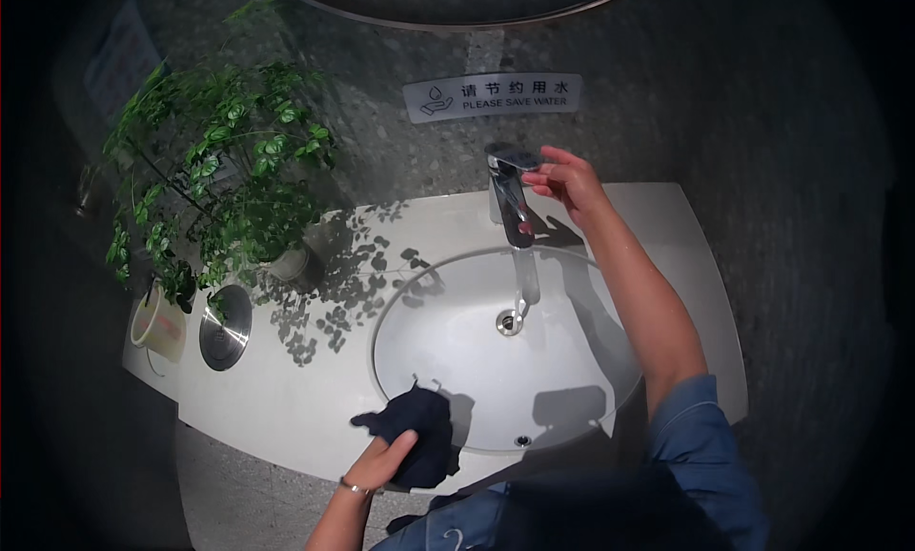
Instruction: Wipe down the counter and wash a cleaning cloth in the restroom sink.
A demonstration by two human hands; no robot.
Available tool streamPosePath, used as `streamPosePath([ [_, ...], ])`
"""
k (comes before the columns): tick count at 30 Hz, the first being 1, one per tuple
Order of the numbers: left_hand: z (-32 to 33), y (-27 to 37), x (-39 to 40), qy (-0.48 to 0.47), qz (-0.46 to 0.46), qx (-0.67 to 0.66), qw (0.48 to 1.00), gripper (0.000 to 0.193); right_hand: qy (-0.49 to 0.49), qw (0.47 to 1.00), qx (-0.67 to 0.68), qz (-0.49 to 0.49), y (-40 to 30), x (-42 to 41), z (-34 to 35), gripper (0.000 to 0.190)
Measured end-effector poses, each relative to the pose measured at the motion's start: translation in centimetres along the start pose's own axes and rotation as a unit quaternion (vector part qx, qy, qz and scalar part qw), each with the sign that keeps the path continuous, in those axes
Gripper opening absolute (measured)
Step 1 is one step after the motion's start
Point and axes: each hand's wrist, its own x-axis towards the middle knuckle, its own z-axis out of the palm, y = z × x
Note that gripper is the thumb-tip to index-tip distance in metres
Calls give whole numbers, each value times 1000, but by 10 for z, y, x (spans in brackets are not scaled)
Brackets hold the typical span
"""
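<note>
My left hand holds a bunched dark cloth over the near left rim of a white oval sink. The thumb lies on top of the cloth. My right hand is up at the lever of a chrome faucet, fingers apart at the lever's right end. Whether the fingertips press on it is hard to tell. Below the spout, a stream of water falls towards the metal drain.
Left of the sink, a leafy potted plant stands on the white countertop. Near it are a round metal lid and a pale bucket. A sign about saving water is on the wall behind the faucet.
</note>
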Motion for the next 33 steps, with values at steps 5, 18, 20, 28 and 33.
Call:
streamPosePath([
  [5, 25, 30, 72, -67, -18, 175, 982, 57, 10, 987, -157, 21, 38, -19, -34, 30],
  [18, 101, 5, 325, -23, -29, 493, 870, 56, -11, 976, 3, 219, 227, -88, -107, 26],
  [20, 94, -3, 336, -3, -13, 482, 876, 48, -2, 983, -39, 181, 237, -79, -116, 26],
  [28, 24, -59, 318, 119, -101, 45, 987, 54, -69, 916, -395, 12, 243, -48, -60, 35],
  [33, 0, -97, 279, 229, -86, -244, 938, 34, -80, 885, -459, 4, 219, -35, -25, 33],
])
